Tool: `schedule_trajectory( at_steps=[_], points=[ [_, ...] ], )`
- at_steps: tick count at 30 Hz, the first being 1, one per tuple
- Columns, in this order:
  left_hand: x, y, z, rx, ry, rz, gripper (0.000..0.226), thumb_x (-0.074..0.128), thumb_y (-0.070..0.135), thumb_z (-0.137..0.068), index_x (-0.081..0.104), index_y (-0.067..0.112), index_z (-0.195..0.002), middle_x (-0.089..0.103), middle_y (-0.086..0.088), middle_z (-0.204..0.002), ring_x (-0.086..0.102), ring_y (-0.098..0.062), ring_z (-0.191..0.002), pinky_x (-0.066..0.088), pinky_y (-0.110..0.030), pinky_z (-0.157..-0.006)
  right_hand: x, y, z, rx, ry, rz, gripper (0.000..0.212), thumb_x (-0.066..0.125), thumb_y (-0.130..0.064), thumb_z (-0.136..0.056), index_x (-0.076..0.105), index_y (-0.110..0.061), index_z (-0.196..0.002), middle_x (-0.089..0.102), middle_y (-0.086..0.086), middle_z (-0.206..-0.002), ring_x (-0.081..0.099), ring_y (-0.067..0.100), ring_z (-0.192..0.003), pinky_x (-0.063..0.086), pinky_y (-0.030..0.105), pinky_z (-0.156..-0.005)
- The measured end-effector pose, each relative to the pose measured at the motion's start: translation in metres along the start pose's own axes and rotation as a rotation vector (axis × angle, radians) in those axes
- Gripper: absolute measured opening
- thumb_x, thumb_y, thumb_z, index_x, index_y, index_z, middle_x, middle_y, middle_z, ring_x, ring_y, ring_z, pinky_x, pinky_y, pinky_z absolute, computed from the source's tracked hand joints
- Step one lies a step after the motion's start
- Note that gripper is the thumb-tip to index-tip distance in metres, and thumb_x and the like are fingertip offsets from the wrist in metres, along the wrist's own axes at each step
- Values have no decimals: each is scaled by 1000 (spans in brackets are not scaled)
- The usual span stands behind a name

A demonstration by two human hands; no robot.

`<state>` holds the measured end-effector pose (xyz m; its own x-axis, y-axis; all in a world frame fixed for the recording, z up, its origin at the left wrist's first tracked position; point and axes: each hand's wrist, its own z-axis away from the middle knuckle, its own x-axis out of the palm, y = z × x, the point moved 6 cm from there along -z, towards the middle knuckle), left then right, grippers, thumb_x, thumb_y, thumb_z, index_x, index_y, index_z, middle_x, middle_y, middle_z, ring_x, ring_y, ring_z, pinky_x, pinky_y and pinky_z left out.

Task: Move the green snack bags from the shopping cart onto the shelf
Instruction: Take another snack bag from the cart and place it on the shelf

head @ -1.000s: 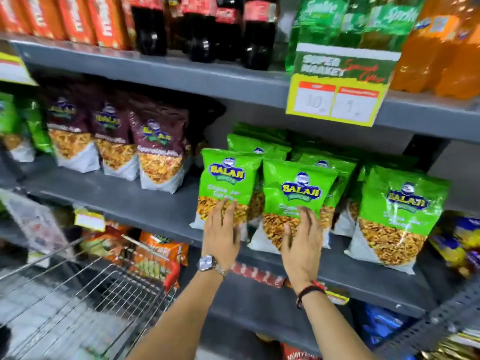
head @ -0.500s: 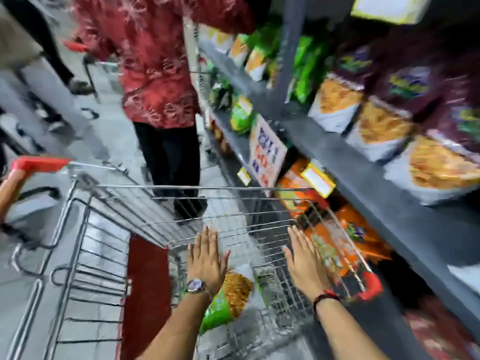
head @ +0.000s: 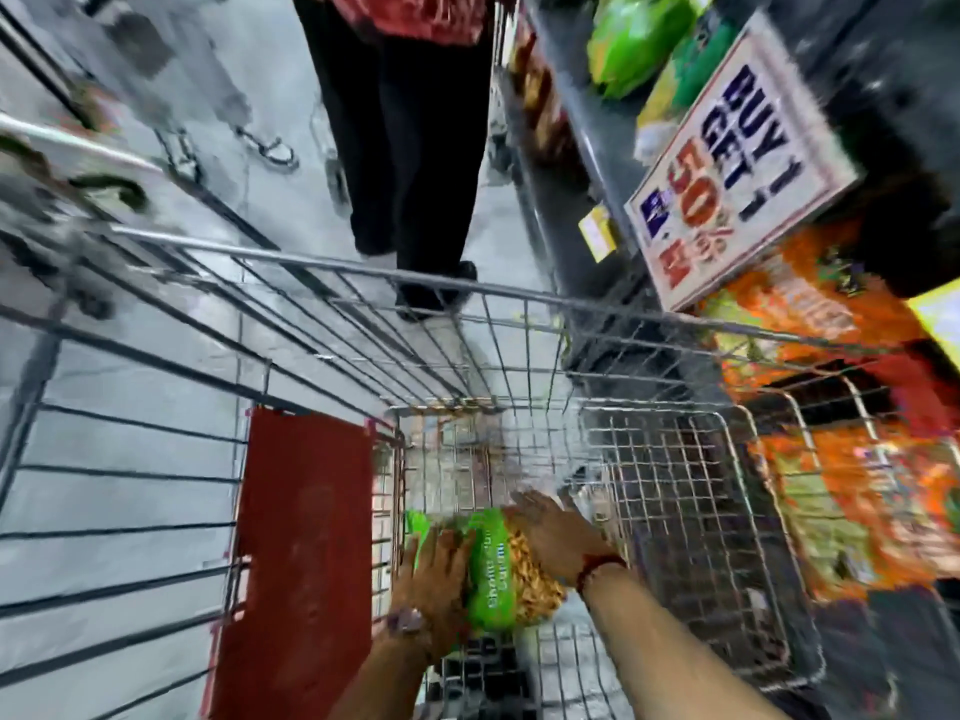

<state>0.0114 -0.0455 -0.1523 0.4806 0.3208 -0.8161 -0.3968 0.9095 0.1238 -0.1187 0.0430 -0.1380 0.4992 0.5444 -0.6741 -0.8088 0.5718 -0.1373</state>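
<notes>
Hands (head: 436, 569) (head: 558, 532) apparently clasp green snack bag (head: 491, 574) inside cart (head: 519, 298).

Wire shopping cart (head: 524, 298) seen from above, standing on grey floor (head: 130, 459) beside shelf unit (head: 582, 163). One green snack bag (head: 493, 574) lying on cart's mesh bottom, near left wall. Green packets (head: 639, 39) seen on upper shelf, orange packets (head: 810, 314) on lower; detail blurred.

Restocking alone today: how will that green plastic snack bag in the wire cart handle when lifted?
The green plastic snack bag will probably flex and crinkle, being a soft pouch of loose snacks. It looks light for its size. Its glossy film may slip, so gripping with both the left hand and right hand seems sensible.
</notes>
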Motion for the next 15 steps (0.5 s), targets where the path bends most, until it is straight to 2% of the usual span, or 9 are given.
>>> schedule_trajectory(
  at_steps=[1,3,4,5,7,10,12,13,15],
  points=[
    [11,2,-1,-1,-25,-32,105,49,69,-46,35,9,-131,56,-18,-128,63,-27,-106,1,-45,-112,4,-4,-6,-80,50,-3,67,72,-27,-68,46,-22,-130,45,3,-143,42,17,-132,37,53,-106],
    [31,2,-9,45,-25,-64,99,35,52,-56,3,10,-140,9,-24,-151,47,-28,-118,-15,-44,-114,16,-5,-11,-89,-3,-13,63,49,-12,-89,18,-21,-143,14,5,-156,13,22,-143,12,56,-116],
    [28,5,-13,84,55,-71,93,30,44,-59,-5,11,-139,-12,-19,-152,34,-29,-125,-18,-45,-113,16,-6,-9,-74,3,-24,62,44,-13,-91,14,-23,-144,12,4,-157,11,22,-143,10,56,-116],
    [28,7,-17,87,101,-69,86,28,36,-63,-7,13,-139,-22,-14,-151,19,-32,-134,-19,-46,-112,15,-5,-6,-70,38,-20,60,44,-16,-92,14,-23,-144,14,4,-156,14,21,-143,12,55,-116],
    [17,13,-26,65,191,-59,74,26,18,-73,-6,15,-139,-26,-10,-150,-12,-27,-141,-19,-47,-111,24,4,1,-6,100,-107,57,45,-24,-91,19,-23,-142,24,6,-153,24,22,-140,20,53,-114],
    [-15,30,-38,14,399,11,69,18,0,-76,-1,21,-140,-28,-4,-150,-23,-20,-139,-23,-47,-110,50,33,37,301,143,-305,50,48,-28,-88,34,-20,-136,31,13,-149,31,29,-135,28,50,-112],
    [-29,25,-45,-96,430,137,66,22,1,-79,5,21,-140,-21,-6,-153,-13,-20,-141,-16,-46,-112,74,34,54,562,63,-602,49,43,-27,-92,31,-9,-136,34,19,-146,36,32,-133,34,45,-110],
    [-28,22,-46,-142,446,176,59,26,5,-85,9,18,-140,-11,-10,-154,0,-21,-143,-7,-46,-114,88,32,62,651,56,-752,46,43,-28,-93,34,-5,-132,42,20,-140,44,32,-127,41,42,-104],
    [-19,15,-48,-273,244,382,61,40,25,-90,8,14,-140,9,-15,-153,19,-26,-139,14,-43,-113,92,23,62,673,16,-917,39,46,-32,-92,43,-3,-119,56,20,-127,55,32,-115,48,37,-93]
  ],
)
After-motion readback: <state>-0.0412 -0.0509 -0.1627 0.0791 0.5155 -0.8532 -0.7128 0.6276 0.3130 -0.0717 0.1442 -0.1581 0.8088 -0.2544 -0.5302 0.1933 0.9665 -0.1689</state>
